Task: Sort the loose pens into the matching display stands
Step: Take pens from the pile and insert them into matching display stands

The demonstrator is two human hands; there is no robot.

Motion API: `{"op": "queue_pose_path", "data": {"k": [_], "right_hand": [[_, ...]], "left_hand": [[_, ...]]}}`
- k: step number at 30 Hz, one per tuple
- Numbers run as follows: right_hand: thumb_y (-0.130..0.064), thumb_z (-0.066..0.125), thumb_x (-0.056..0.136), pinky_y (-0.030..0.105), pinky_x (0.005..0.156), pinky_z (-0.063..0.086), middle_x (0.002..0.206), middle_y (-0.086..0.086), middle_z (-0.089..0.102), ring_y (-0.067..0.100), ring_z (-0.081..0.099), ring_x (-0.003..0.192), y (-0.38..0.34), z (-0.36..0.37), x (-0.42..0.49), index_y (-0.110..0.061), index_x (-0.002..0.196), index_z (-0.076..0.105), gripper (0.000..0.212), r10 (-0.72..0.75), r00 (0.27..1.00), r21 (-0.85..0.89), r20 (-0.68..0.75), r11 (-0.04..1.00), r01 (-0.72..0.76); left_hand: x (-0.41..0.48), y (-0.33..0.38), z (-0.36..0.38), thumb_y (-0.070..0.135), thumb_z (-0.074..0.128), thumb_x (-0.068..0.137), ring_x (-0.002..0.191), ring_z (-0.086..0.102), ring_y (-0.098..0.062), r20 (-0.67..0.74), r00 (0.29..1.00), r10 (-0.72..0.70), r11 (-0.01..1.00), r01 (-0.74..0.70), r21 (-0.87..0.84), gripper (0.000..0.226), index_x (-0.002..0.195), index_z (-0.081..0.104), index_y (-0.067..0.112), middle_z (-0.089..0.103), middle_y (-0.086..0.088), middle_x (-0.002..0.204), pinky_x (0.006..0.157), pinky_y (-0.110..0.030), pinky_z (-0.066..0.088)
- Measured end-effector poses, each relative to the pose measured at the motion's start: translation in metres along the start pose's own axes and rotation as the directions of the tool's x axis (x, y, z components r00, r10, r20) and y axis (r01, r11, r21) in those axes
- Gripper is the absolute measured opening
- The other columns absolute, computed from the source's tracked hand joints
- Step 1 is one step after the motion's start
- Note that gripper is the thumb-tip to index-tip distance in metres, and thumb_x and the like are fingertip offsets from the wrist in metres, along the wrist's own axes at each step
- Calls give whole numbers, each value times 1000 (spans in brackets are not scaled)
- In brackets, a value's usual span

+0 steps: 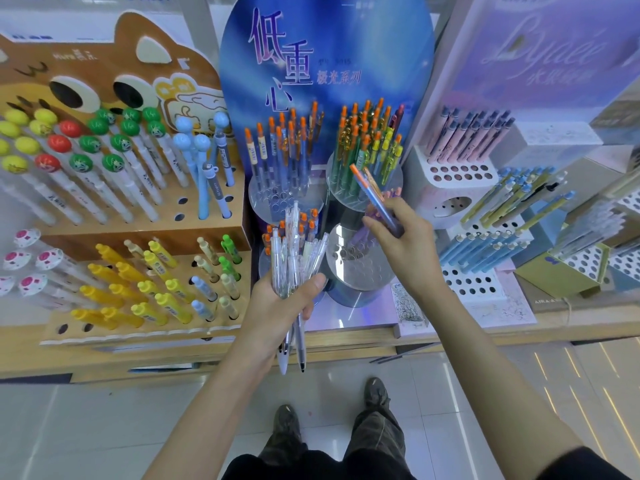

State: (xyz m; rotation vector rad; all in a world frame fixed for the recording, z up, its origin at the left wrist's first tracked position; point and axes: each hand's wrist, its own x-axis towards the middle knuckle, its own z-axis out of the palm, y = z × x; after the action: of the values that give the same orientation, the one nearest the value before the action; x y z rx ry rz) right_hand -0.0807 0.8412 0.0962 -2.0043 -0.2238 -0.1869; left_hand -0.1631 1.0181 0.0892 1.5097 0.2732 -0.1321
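Where the person stands: before a shop shelf of pen displays, both bare forearms reaching forward, shoes on pale floor tiles below the hands.
Left hand: fingers and thumb wrapped round a bundle of clear pens, writing tips pointing down past the wrist.
Right hand: slightly higher than the left hand and to its right, pinching what look like two slim orange-capped pens, caps tilted up and to the left.
Nearest clear stand: a round perforated cylinder directly under the right hand, mostly open holes showing.
Far clear stand: just beyond the right hand, crowded with orange-capped pens.
Blue backboard: rising beyond both hands.
Cat-shaped stand: left of the left hand, holding ball-topped and yellow pens.
White stand: right of the right hand, holding pastel pens.
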Motion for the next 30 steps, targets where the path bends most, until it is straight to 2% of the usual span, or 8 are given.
{"op": "queue_pose_path", "data": {"k": [4,7,11,14,17,21,27,30], "right_hand": [[-12,60,93,15,64,42,76,3,63,8,54,67,5,-6,6,-11,94,70,11,-74,997,-37,-34,997,73],[-13,58,94,19,63,41,73,2,57,13,52,67,7,-9,12,-10,96,70,12,-114,993,-110,27,987,117],[-14,57,94,21,64,40,81,-6,57,6,50,70,9,-7,18,-11,104,66,14,-172,981,-244,84,951,188],[-16,59,93,27,62,44,80,-6,60,12,54,67,7,-7,16,-11,103,63,12,-109,992,-222,63,968,120],[-16,62,91,29,64,45,79,-2,63,16,56,67,4,-4,13,-12,97,67,8,-33,999,-104,39,994,37],[-17,64,90,22,58,40,69,-7,58,8,48,59,6,3,15,-14,92,69,6,17,1000,-75,-13,997,-18],[-28,63,91,27,52,34,58,-11,50,6,44,52,12,12,11,-17,100,67,14,-13,994,-260,-110,966,-16],[-30,63,90,28,57,42,69,-7,60,11,52,59,6,15,6,-20,117,58,29,13,995,-172,-95,985,-29]], "left_hand": [[0,-1,-2,23,65,86,48,44,-11,-4,1000,-6,1000,6,-3,10,84,58,16,47,1,49,58,-25,40],[0,-2,-3,21,65,87,48,44,-12,2,1000,-3,1000,3,-6,10,84,58,15,46,0,49,59,-25,40],[1,-2,-3,20,64,87,48,44,-11,15,1000,5,1000,-4,-15,7,86,59,17,46,1,48,59,-26,40],[2,-1,-2,21,65,87,47,44,-11,13,1000,3,1000,-2,-17,8,85,58,17,47,1,49,59,-27,40],[2,-1,-1,20,65,87,47,43,-12,7,1000,9,1000,-9,-21,11,82,57,15,47,1,49,59,-28,38],[2,-1,3,19,65,87,47,43,-12,4,1000,16,999,-16,-34,9,83,58,18,46,3,50,59,-29,38],[0,-2,4,16,65,87,48,43,-12,-4,1000,22,998,-22,-51,12,79,58,21,47,2,52,60,-31,38],[0,-2,3,20,67,86,48,43,-12,-6,1000,24,998,-25,-53,14,75,58,23,47,1,51,60,-31,38]]}}
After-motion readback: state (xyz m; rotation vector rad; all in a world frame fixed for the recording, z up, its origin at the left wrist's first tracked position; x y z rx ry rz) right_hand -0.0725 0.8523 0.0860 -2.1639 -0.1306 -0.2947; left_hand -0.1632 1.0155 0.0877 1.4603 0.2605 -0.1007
